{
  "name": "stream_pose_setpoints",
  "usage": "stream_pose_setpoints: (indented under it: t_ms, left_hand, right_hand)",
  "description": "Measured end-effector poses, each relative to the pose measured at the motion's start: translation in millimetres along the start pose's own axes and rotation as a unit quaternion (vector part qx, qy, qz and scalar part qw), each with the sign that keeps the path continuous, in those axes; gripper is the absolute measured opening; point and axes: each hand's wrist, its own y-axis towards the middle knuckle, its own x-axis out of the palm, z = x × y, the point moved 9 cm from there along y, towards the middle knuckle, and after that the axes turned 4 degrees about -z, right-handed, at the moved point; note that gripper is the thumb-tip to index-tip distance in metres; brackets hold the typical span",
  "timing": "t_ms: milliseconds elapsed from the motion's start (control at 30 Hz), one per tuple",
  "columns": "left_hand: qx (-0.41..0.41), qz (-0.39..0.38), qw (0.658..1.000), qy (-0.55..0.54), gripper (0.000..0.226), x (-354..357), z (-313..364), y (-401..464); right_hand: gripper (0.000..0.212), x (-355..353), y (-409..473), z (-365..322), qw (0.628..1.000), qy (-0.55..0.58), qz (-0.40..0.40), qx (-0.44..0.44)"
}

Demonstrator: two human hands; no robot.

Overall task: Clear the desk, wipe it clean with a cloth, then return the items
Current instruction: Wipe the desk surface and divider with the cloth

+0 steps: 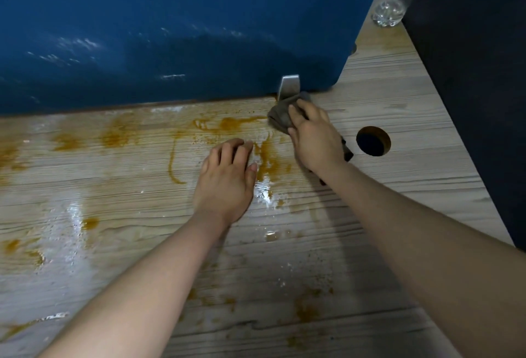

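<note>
Two bare forearms reach up from the bottom of the frame toward its centre. The left hand point(225, 178), just left of centre, lies palm down with its fingers together and bent slightly at the knuckles, fingertips and thumb touching the surface beneath. The right hand point(314, 137), a little higher and right of centre, is also palm down, its fingers curved over and pressing a crumpled grey-brown cloth point(280, 117). The two hands are near each other, not touching.
</note>
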Motion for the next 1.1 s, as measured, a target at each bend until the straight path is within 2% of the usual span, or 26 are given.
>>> stream_pose_setpoints:
  t_ms: [67, 167, 200, 267, 333, 433, 467, 567, 633, 800, 933, 1000, 1100]
  left_hand:
    - [-0.001, -0.001, 1.000, -0.001, 0.044, -0.4, -0.1, -0.1]
    - [0.000, 0.000, 1.000, -0.002, 0.044, -0.4, -0.5, 0.0]
    - [0.000, -0.001, 1.000, -0.002, 0.044, 0.0, -0.4, 0.1]
    - [0.001, -0.003, 1.000, -0.001, 0.044, 0.4, -0.4, -0.1]
    - [0.003, -0.002, 1.000, -0.003, 0.044, -0.4, 0.3, -0.6]
    - [0.005, -0.004, 1.000, -0.010, 0.045, 0.4, 0.0, 0.6]
    - [0.006, -0.004, 1.000, -0.012, 0.045, 0.6, -0.8, 1.2]
    - [0.016, 0.002, 1.000, -0.020, 0.045, 0.9, -1.9, 1.4]
    - [0.026, 0.004, 0.999, -0.026, 0.046, 1.2, -1.2, 1.5]
    - [0.044, -0.001, 0.997, -0.065, 0.046, 0.1, -2.3, 3.8]
    - [0.070, -0.045, 0.987, -0.138, 0.044, -5.4, -5.6, 11.0]
    - [0.098, -0.038, 0.983, -0.152, 0.041, -19.1, -12.3, 15.6]
    - [0.116, 0.007, 0.982, -0.152, 0.038, -52.2, -29.3, 26.8]
  right_hand:
    - [0.048, -8.7, 1.1, 26.1, 1.000, 0.012, 0.000, 0.013]
    - [0.045, -23.2, -0.3, 63.7, 0.986, 0.015, 0.053, 0.155]
    - [0.046, -22.5, -1.5, 60.6, 0.982, 0.009, 0.060, 0.177]
    - [0.048, -15.5, -0.3, 35.8, 0.987, 0.001, 0.055, 0.152]
    - [0.050, -6.3, -1.1, 5.9, 0.997, -0.012, 0.028, 0.072]
    - [0.049, -4.8, -4.1, 1.4, 1.000, -0.005, -0.009, 0.008]
    - [0.048, -8.9, -4.7, 9.4, 1.000, 0.000, -0.003, 0.016]
    - [0.048, -23.5, -10.0, 47.8, 0.988, 0.012, 0.045, 0.148]
    - [0.048, -24.5, -12.3, 51.6, 0.980, 0.000, 0.057, 0.193]
    - [0.050, -7.7, -11.2, -4.1, 0.990, 0.012, 0.048, 0.129]
    - [0.046, -20.4, -9.2, -5.7, 0.981, 0.098, 0.027, 0.166]
    - [0.044, -33.6, -13.0, 0.1, 0.964, 0.167, 0.030, 0.206]
    - [0.038, -51.2, -26.0, 6.0, 0.910, 0.285, 0.112, 0.278]
